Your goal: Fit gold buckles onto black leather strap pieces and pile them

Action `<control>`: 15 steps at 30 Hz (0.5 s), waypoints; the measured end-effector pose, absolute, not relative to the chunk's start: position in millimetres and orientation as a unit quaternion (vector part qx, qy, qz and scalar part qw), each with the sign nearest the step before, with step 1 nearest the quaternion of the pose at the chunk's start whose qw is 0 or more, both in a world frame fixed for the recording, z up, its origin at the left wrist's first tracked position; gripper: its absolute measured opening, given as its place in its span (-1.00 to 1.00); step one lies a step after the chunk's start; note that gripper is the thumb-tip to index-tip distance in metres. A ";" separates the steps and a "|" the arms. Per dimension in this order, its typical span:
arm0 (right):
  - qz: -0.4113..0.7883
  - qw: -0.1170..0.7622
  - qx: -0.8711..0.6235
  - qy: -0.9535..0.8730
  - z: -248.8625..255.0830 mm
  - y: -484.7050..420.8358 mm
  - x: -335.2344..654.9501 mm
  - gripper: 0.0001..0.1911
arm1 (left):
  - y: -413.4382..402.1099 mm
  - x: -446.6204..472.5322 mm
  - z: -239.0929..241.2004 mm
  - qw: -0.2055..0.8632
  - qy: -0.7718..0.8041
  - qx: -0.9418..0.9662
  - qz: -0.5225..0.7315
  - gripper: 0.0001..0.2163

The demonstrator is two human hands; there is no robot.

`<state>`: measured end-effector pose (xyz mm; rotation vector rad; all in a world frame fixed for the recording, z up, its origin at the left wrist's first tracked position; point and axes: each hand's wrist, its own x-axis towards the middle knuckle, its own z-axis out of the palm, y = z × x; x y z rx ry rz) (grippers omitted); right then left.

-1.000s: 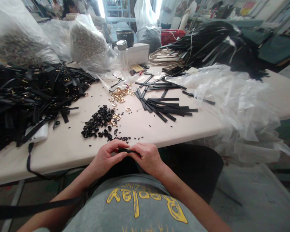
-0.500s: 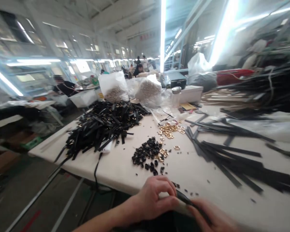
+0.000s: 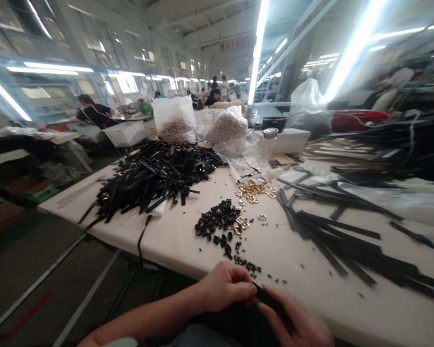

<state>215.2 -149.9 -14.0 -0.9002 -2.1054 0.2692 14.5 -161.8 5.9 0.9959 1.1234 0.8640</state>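
Observation:
At the table's front edge, my left hand point(image 3: 227, 288) is closed in a pinch on the tip of a black strip point(image 3: 269, 298). My right hand point(image 3: 298, 315) grips the same strip farther along, with thumb and fingers on either side of it; that hand is partly blurred. Just beyond my left hand lie tiny black bits point(image 3: 248, 264) and a heap of small black loops point(image 3: 219, 219). Gold-coloured metal buckles point(image 3: 253, 191) are piled behind the loops, and a few lie among them. The strip's lower part is hidden by my right hand.
A big pile of black straps with gold fittings point(image 3: 159, 176) covers the table's left side. Long black strips point(image 3: 340, 236) spread over the right. Bags of small pieces point(image 3: 226, 127), a lidded jar point(image 3: 270, 140) and a white box point(image 3: 292, 140) stand behind. A person point(image 3: 94, 113) sits far left.
My hands have come closer together and shifted slightly left, still on the black strip. More tiny black bits show beyond my left hand. The camera view has shifted a little.

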 end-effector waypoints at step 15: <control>0.130 0.333 -0.351 -0.865 -9.0 -161.0 194.7 -0.86 | -174.6 -2.4 3.8 0.611 0.493 0.519 0.337 -0.73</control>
